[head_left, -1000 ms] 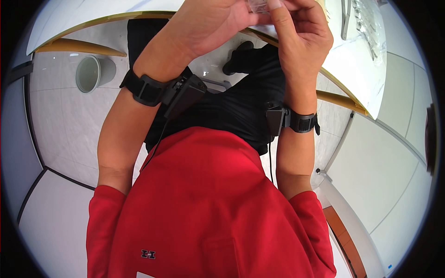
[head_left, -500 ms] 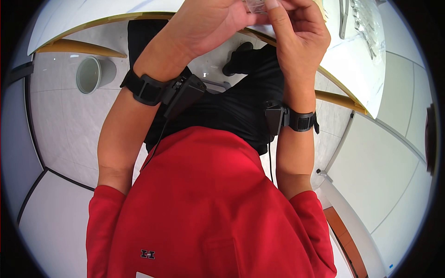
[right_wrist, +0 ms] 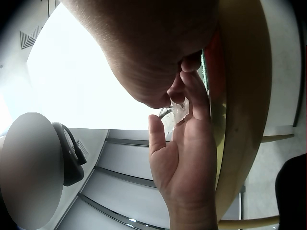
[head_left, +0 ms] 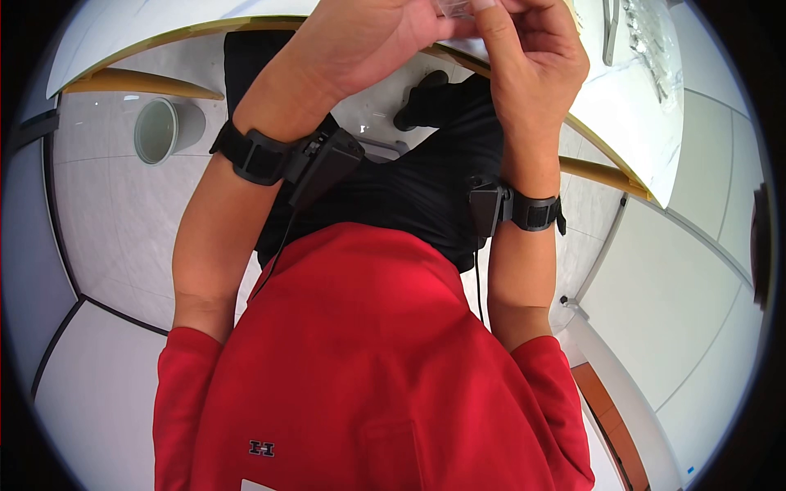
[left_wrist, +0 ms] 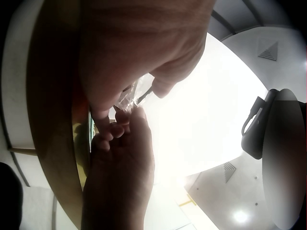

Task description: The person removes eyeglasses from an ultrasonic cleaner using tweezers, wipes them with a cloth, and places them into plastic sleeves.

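Close together at the table's front edge, my left hand (head_left: 372, 45) and right hand (head_left: 536, 69) both hold a small clear plastic bag (head_left: 455, 8). The right thumb and fingers pinch the bag; its upper part is cut off by the top of the head view. In the right wrist view, crinkled plastic (right_wrist: 180, 111) lies between my left thumb and fingers, the thumb spread from the straighter fingers. A thin dark piece (left_wrist: 144, 97) shows at the plastic near my left thumb in the left wrist view; I cannot tell what it is.
The white marbled table (head_left: 630, 139) has a gold-coloured edge. On its right side lie a grey metal bar (head_left: 611, 33) and a clear bag of several small shiny pieces (head_left: 648, 45). A grey bin (head_left: 168, 131) stands on the floor at left.
My right hand has shifted slightly left and then back right. Both hands keep hold of the plastic bag.
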`<action>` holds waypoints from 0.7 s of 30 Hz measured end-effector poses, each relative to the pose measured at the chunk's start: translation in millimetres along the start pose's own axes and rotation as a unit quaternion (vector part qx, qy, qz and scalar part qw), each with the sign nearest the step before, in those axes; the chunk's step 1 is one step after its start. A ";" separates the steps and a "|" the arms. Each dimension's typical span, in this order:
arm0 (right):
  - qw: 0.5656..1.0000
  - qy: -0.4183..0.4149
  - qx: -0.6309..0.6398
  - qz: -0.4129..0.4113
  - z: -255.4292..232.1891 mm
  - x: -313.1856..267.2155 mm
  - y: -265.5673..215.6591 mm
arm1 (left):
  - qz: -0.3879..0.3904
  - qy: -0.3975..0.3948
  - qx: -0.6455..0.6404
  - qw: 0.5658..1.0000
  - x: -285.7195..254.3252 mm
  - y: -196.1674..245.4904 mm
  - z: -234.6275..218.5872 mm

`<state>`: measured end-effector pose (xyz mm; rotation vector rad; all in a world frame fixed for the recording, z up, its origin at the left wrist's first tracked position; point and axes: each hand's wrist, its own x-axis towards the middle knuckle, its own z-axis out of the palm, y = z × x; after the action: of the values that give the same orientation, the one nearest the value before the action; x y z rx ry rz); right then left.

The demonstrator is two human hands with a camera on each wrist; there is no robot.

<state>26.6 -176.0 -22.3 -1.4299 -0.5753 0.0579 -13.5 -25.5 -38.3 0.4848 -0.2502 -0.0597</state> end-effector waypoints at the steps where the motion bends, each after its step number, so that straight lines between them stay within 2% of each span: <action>1: 1.000 0.000 0.000 0.000 0.0 0.1 0.0 | 0.002 -0.009 0.003 1.000 0.1 0.3 0.2; 11: 1.000 -0.003 0.004 -0.015 -1.5 -1.8 2.9 | 0.003 -0.009 0.006 1.000 -2.4 1.4 6.6; 14: 1.000 -0.003 0.004 -0.012 -1.8 -2.3 2.8 | -0.003 0.020 0.020 1.000 -6.8 4.2 15.1; 21: 1.000 0.001 0.003 -0.007 -0.5 -3.1 1.4 | -0.003 0.002 0.004 1.000 -2.6 -0.9 0.7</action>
<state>24.5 -177.4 -24.7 -1.4187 -0.5841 0.0473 -16.2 -26.3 -38.8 0.4938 -0.2451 -0.0632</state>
